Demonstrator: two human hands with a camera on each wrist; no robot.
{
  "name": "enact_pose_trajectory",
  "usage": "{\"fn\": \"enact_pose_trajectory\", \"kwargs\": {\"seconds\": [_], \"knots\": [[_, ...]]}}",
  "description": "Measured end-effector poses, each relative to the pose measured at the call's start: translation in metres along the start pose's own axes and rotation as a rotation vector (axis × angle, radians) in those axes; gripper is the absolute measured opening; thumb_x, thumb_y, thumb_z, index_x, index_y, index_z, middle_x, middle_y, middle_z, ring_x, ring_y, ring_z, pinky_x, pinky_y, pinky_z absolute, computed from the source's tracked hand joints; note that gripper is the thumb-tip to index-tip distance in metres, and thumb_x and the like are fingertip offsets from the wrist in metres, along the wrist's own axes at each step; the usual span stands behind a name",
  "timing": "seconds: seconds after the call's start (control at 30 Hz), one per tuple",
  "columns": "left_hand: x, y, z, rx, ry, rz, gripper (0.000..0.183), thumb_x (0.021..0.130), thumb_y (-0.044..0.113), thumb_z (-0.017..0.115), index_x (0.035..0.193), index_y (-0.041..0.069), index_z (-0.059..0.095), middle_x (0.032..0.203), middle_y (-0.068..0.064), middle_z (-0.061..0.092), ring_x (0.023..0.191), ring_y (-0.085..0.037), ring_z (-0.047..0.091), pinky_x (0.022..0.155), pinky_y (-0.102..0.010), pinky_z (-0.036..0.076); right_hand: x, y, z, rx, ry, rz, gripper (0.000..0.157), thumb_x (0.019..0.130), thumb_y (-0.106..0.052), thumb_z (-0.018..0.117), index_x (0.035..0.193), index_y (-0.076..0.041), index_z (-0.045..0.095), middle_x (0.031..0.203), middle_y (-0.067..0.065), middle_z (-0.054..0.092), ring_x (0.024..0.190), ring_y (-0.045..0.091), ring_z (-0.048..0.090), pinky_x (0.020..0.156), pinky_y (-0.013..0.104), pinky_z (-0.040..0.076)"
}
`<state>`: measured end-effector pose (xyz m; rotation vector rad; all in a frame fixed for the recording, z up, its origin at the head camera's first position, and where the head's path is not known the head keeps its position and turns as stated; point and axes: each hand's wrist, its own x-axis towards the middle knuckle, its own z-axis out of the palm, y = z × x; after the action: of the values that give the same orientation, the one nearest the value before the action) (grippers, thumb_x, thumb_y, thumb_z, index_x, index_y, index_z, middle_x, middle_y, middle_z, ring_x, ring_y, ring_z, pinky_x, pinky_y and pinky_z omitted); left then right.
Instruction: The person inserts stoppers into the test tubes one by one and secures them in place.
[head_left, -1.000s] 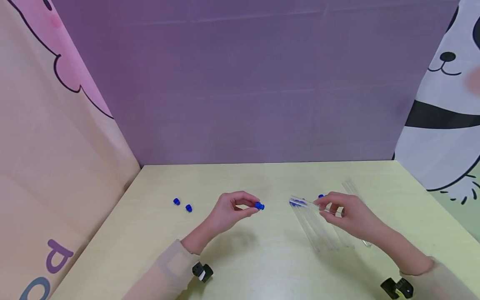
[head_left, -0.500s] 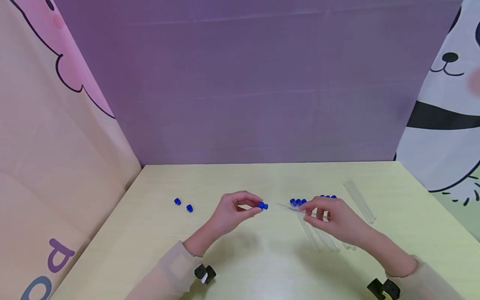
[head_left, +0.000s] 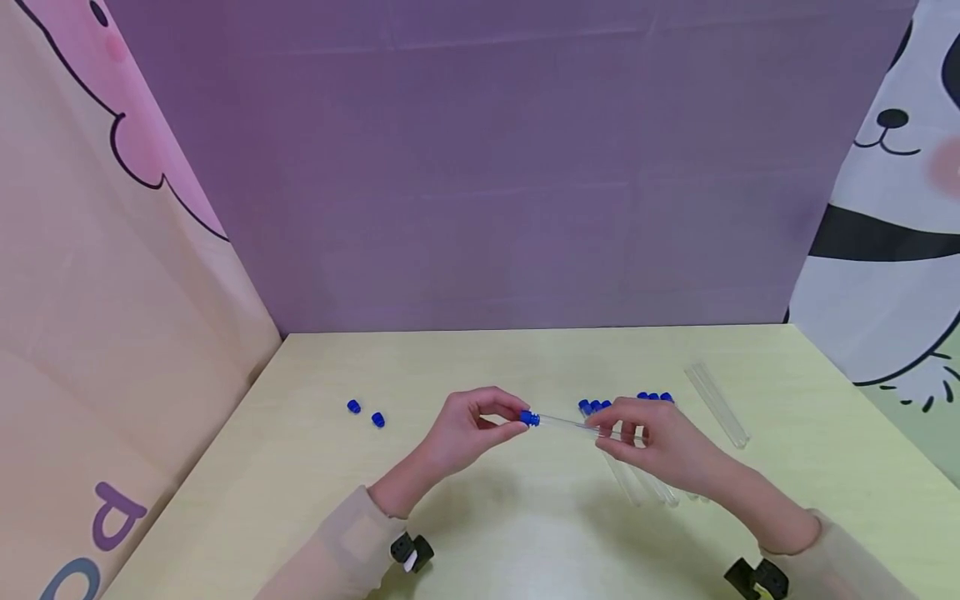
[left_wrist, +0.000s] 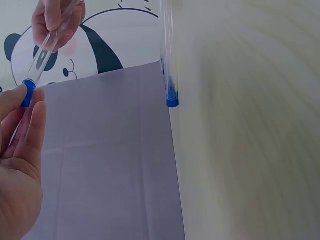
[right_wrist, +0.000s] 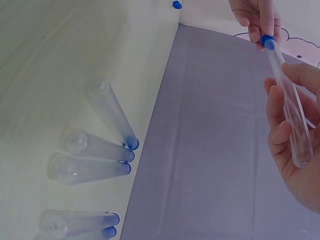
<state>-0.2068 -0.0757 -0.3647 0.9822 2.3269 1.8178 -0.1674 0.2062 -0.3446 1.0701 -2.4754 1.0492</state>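
Note:
My left hand [head_left: 465, 425] pinches a small blue stopper [head_left: 530, 418] between thumb and fingertips. A clear test tube [right_wrist: 295, 117] lies in the curled fingers of my right hand [head_left: 663, 433], its mouth pointing left. In the left wrist view, the tube's mouth meets the stopper [left_wrist: 28, 94]; how deep the stopper sits inside is hard to tell. The tube's rounded end [right_wrist: 302, 157] shows near my right palm in the right wrist view. Both hands are raised above the table.
Two loose blue stoppers, one farther left [head_left: 354, 407] and one nearer [head_left: 378, 420], lie on the table [head_left: 322, 517]. Several stoppered tubes [right_wrist: 95, 167] lie under and beside my right hand. Farther right lie clear tubes [head_left: 716, 404] without stoppers. A purple backdrop [head_left: 487, 167] stands behind.
My right hand has moved left with the tube, turning it toward the left hand, until its mouth reached the stopper. My left hand has shifted slightly right, still holding the stopper.

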Motion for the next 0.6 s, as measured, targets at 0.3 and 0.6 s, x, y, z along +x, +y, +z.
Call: {"fn": "enact_pose_trajectory", "kwargs": {"seconds": [0.3,0.6], "knots": [[-0.0011,0.0001,0.0005,-0.119,-0.014,-0.073,0.019,0.087,0.001,0.071,0.106,-0.004,0.070,0.094,-0.013,0.072,0.084,-0.026,0.071,0.080,-0.032,0.056,0.0023,-0.0006,-0.0007,-0.023,0.033,-0.083,0.026,0.082,-0.001,0.075,0.103,-0.015,0.072,0.080,-0.016,0.060,0.062,0.001,0.051,0.046,0.018,0.040],[-0.0002,0.0057,-0.0005,-0.063,-0.013,0.009,0.019,0.086,-0.001,0.072,0.104,-0.003,0.071,0.093,-0.010,0.071,0.081,-0.019,0.070,0.077,-0.031,0.057,0.0094,-0.0030,-0.0048,-0.023,0.073,-0.193,0.029,0.076,0.006,0.078,0.100,-0.010,0.074,0.079,-0.013,0.058,0.059,0.001,0.046,0.045,0.014,0.037]]}}
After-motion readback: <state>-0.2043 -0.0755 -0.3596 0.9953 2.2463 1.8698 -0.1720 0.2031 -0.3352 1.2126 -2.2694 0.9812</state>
